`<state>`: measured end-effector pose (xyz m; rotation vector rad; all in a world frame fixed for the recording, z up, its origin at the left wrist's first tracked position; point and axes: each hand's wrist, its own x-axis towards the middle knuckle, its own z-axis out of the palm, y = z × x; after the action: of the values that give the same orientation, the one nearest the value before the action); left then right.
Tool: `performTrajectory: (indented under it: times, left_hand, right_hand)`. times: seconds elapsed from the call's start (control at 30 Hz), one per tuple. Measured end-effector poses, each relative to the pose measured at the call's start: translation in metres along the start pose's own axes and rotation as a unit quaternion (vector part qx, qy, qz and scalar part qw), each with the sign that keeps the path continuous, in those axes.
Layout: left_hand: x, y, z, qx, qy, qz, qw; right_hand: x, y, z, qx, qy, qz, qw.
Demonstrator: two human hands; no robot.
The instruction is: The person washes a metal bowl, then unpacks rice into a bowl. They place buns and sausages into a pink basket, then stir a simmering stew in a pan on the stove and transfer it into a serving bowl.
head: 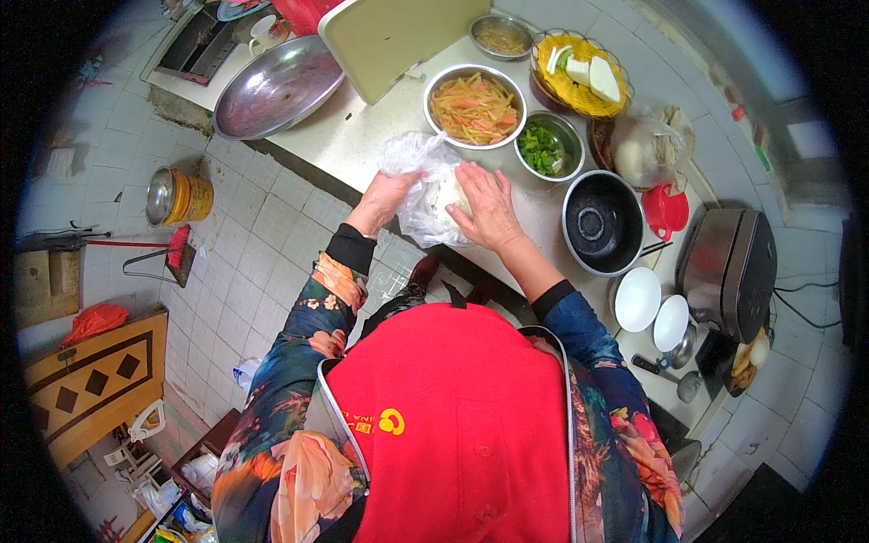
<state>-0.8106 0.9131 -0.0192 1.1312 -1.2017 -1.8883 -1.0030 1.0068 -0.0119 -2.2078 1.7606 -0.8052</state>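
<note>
In front of me at the counter's edge is a clear plastic bag, its mouth spread around a lumpy white mass that I cannot identify for certain. My left hand pinches the bag's gathered side between thumb and fingers. My right hand lies over the white mass, fingers extended and thumb apart, touching it without gripping. Just beyond stands a steel bowl of orange and pale shredded vegetables. Beside that is a smaller metal bowl of chopped greens. What supports the bag is mostly hidden.
A cutting board stands behind a wide metal basin. To the right are a yellow basket with cut white vegetable, a dark pot, white bowls, a red cup, a rice cooker and a ladle.
</note>
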Motion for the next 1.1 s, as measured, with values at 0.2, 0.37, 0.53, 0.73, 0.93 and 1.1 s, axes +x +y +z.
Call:
performTrajectory:
  times: [0.2, 0.37, 0.53, 0.73, 0.93, 1.1]
  left_hand:
    - [0.002, -0.003, -0.012, -0.234, -0.063, -0.104, 0.965]
    - [0.008, -0.038, -0.020, -0.328, -0.071, -0.108, 0.936]
    - [0.015, -0.033, -0.005, -0.362, -0.075, -0.125, 0.921]
    - [0.022, -0.035, -0.003, -0.419, -0.142, -0.116, 0.889]
    - [0.029, -0.033, -0.008, -0.449, -0.252, -0.123, 0.848]
    - [0.024, -0.013, -0.002, -0.395, -0.057, -0.151, 0.904]
  right_hand:
    - [-0.005, 0.007, -0.002, 0.022, -0.022, 0.013, 0.999]
    - [-0.006, -0.007, -0.009, 0.010, 0.016, -0.045, 0.999]
    - [-0.013, 0.000, 0.001, 0.008, 0.005, -0.025, 1.000]
    - [-0.005, -0.016, -0.012, 0.013, 0.024, -0.111, 0.993]
    - [0.000, -0.023, -0.009, -0.025, 0.036, -0.112, 0.993]
    - [-0.005, -0.002, 0.001, -0.041, 0.026, -0.072, 0.996]
